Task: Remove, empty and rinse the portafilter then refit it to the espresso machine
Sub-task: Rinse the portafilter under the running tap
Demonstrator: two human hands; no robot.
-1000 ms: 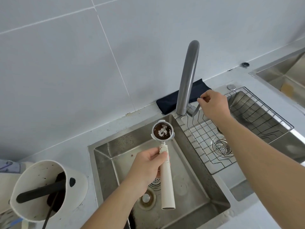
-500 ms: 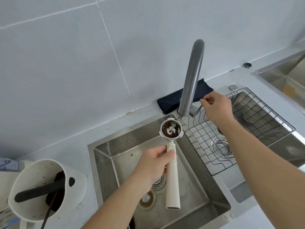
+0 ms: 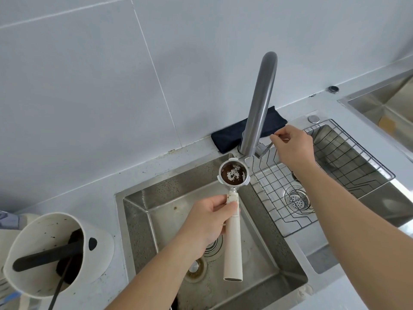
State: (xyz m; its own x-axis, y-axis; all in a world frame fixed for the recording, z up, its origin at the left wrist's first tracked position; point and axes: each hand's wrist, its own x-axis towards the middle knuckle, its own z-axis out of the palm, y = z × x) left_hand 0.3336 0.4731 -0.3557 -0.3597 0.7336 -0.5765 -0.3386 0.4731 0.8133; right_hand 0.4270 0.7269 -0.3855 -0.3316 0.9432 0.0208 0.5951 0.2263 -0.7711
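My left hand (image 3: 209, 222) grips the cream handle of the portafilter (image 3: 232, 242) over the left steel sink (image 3: 138, 211). Its metal basket faces up, with brown coffee residue and water inside, and sits just left of the grey faucet's (image 3: 260, 104) base. My right hand (image 3: 292, 146) pinches the thin faucet lever (image 3: 266, 148) beside the spout's base. No stream of water is visible. The espresso machine is not in view.
A white knock box (image 3: 98, 251) with a black bar and dark grounds stands at the lower left on the counter. A wire rack (image 3: 335, 175) sits in the right sink. A dark folded cloth (image 3: 228, 137) lies behind the faucet. A second steel basin (image 3: 380, 104) is at the far right.
The portafilter basket has shifted slightly right, closer to the faucet base. My right hand stays on the lever. The view has drifted a little.
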